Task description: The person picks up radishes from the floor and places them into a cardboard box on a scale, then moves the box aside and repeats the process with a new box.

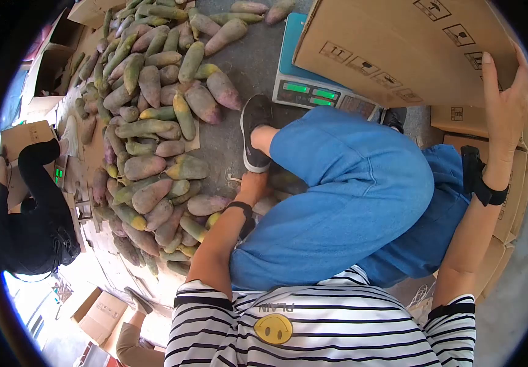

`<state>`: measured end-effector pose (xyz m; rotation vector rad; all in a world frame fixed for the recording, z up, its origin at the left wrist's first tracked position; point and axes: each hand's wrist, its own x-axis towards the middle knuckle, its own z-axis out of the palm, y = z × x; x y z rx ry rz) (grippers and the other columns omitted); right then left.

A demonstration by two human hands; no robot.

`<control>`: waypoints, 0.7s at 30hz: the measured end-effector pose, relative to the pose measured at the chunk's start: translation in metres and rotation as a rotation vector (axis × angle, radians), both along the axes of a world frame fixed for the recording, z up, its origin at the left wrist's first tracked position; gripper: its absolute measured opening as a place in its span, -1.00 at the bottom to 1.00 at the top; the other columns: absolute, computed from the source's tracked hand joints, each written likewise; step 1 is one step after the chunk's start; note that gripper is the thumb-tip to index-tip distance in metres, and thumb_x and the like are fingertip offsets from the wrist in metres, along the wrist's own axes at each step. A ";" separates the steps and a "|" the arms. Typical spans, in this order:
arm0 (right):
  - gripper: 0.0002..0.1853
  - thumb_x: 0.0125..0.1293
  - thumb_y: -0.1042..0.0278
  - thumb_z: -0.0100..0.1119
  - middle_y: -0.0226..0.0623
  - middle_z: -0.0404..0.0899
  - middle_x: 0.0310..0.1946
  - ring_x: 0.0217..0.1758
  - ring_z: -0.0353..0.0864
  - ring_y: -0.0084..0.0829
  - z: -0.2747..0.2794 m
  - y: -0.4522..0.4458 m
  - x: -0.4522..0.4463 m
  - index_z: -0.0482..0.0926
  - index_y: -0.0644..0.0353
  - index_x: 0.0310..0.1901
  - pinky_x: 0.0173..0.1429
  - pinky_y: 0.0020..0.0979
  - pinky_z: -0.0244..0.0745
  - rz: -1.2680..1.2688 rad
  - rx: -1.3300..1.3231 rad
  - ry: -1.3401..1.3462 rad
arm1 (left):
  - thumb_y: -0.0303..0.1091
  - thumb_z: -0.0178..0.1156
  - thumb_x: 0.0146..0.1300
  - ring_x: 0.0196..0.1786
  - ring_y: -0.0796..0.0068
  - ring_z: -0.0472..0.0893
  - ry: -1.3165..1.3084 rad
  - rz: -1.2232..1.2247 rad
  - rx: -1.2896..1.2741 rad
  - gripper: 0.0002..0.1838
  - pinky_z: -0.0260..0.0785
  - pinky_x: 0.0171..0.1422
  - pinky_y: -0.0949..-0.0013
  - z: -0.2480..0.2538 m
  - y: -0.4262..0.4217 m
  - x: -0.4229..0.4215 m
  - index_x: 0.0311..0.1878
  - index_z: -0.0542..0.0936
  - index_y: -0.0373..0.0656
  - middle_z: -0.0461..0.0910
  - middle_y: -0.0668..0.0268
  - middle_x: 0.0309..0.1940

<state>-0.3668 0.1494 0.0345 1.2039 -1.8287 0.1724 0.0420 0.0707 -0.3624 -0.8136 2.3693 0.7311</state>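
Observation:
My right hand [507, 101] grips the side edge of a large cardboard box [398, 52], thumb on its printed face and fingers round the edge. The box rests tilted over a digital scale [313, 92] with green lit numbers. My left hand [253, 186] reaches down beside my dark shoe [255, 131], close to the pile of long radishes [148, 168]. Its fingers are hidden behind the shoe and my leg, so what they touch does not show. The radishes are thick, green, purple and yellowish.
More cardboard boxes [508, 202] stand on the right. At the left a person in black [38, 214] sits by another box [25, 137] and a scale with green numbers [59, 176]. An open box [99, 315] and another person's leg [132, 342] are at lower left.

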 end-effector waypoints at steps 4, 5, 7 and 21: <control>-0.50 0.23 0.00 0.25 -0.15 0.58 0.03 0.12 0.54 -0.16 -0.001 0.002 0.000 0.51 0.10 0.13 0.20 -0.18 0.38 0.013 -0.019 -0.025 | -0.12 0.45 -0.12 0.12 0.06 0.49 0.061 -0.059 -0.049 -0.24 0.39 0.13 0.09 0.022 0.003 0.007 0.20 0.41 -0.10 0.49 0.07 0.06; -0.50 0.23 0.00 0.25 -0.15 0.58 0.03 0.12 0.54 -0.16 0.000 0.003 0.001 0.51 0.10 0.13 0.20 -0.18 0.38 0.014 -0.025 -0.025 | -0.14 0.46 -0.13 0.10 0.08 0.49 0.107 -0.046 -0.089 -0.28 0.40 0.11 0.11 0.026 0.005 0.011 0.15 0.44 -0.11 0.49 0.10 0.03; -0.46 0.29 -0.03 0.19 -0.09 0.57 0.04 0.12 0.54 -0.13 0.002 0.001 0.005 0.49 0.19 0.16 0.20 -0.22 0.40 0.026 -0.015 -0.035 | -0.14 0.47 -0.15 0.08 0.09 0.49 0.094 -0.033 -0.086 -0.30 0.40 0.09 0.10 0.035 0.005 0.016 0.11 0.45 -0.11 0.48 0.12 -0.02; -0.49 0.30 0.00 0.17 -0.12 0.57 0.05 0.12 0.54 -0.12 0.002 0.007 0.002 0.48 0.15 0.17 0.21 -0.20 0.38 0.032 0.006 -0.043 | -0.37 0.29 -0.11 0.05 0.15 0.44 0.167 -0.040 -0.834 -0.45 0.34 0.01 0.11 0.146 -0.117 0.086 0.06 0.44 -0.07 0.43 0.18 -0.04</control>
